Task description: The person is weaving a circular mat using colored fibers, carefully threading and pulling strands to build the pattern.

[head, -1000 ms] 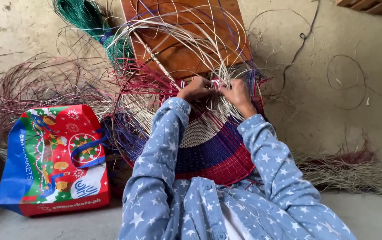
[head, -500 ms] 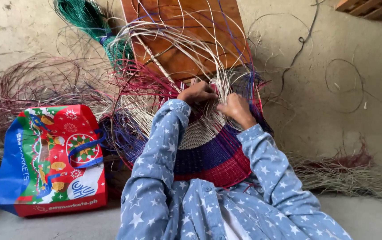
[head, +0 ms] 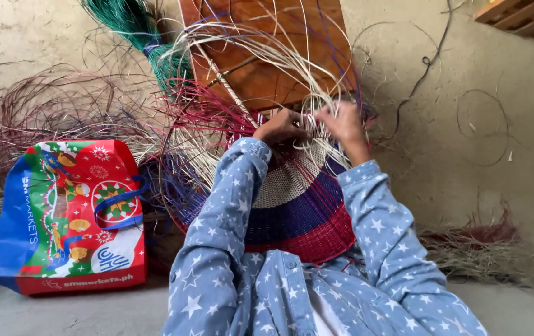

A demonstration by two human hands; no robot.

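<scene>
I see my left hand (head: 281, 126) and right hand (head: 341, 122) pinching pale strands (head: 316, 134) at the far edge of the banded woven basket (head: 298, 208) on my lap; best kept taut, rows packed snug.

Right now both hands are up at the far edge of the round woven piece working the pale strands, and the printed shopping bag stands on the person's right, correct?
Not quite. The head view shows the printed shopping bag on the person's left, not the right. The rest holds: the left hand and right hand are both at the far edge of the round woven piece, fingers among the pale strands.
</scene>
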